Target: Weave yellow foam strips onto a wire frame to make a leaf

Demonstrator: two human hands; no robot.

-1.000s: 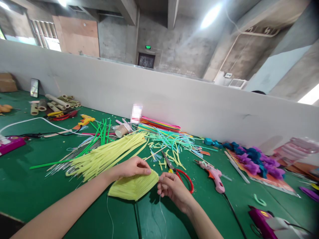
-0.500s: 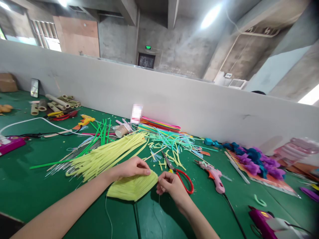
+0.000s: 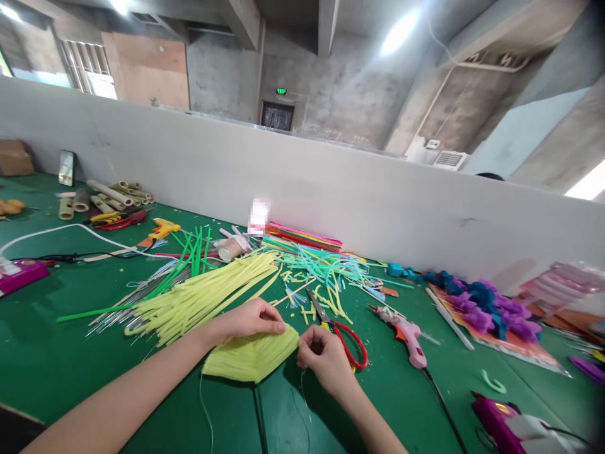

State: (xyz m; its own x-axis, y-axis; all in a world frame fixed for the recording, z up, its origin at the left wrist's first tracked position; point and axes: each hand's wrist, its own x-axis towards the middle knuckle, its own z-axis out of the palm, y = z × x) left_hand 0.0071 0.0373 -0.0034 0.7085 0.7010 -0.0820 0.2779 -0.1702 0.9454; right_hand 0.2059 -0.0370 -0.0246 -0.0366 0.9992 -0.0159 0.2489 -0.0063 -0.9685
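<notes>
A flat, pleated yellow piece (image 3: 255, 360), made of chenille strips lying side by side, hangs over the table in front of me. My left hand (image 3: 258, 320) pinches its top edge between thumb and fingers. Just off its right corner, my right hand (image 3: 324, 356) is closed in a pinch on a fine thread (image 3: 305, 394) that dangles below the fingers. Another thread end (image 3: 205, 403) trails from the piece's left corner. Right behind my right hand lie red-handled scissors (image 3: 352, 343), partly covered by it.
Yellow chenille stems (image 3: 212, 290) lie in a bundle behind my left arm. A pink glue gun (image 3: 409, 340) rests to the right, its cord running forward. Beyond are purple and teal fuzzy pieces (image 3: 482, 309). Power strips (image 3: 501, 419) sit at both sides; a low grey partition (image 3: 354, 183) bounds the table.
My right hand has shifted very slightly and its fingers have turned a little, the thread below it swinging. My left hand and the yellow piece stay in place.
</notes>
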